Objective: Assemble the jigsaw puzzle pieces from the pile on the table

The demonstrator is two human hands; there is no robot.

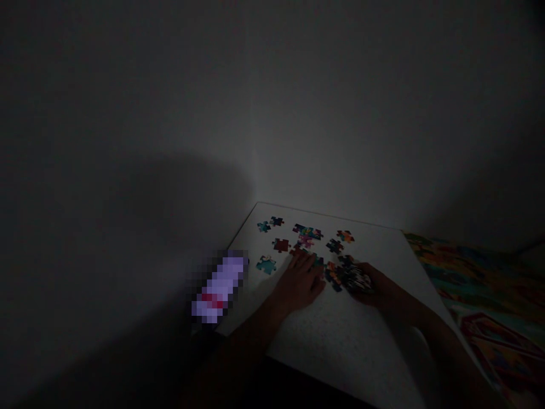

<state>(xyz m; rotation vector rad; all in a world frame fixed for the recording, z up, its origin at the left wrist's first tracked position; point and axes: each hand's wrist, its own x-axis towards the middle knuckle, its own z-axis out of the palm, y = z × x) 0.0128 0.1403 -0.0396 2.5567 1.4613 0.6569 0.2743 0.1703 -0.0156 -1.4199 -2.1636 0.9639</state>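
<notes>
Several jigsaw puzzle pieces lie on a white tabletop (pixel 340 335) in dim light. My left hand (pixel 301 284) rests palm down with its fingers stretched over a few of them, touching a reddish-brown piece (pixel 298 250). Closed around a dark, white-streaked object (pixel 357 279) is my right hand (pixel 374 287); its exact kind is too dark to make out. Between the hands lies an orange and dark puzzle piece (pixel 333 276). Farther back are a joined multicoloured cluster (pixel 308 232), a dark piece (pixel 335 246) and an orange piece (pixel 345 236).
To the left are a teal piece (pixel 266 264), a brown piece (pixel 281 245) and two small blue pieces at the far corner. A phone-like lit screen (pixel 220 289), blurred out, is by the left edge. Walls (pixel 323 142) rise behind; a colourful printed surface (pixel 477 295) lies right.
</notes>
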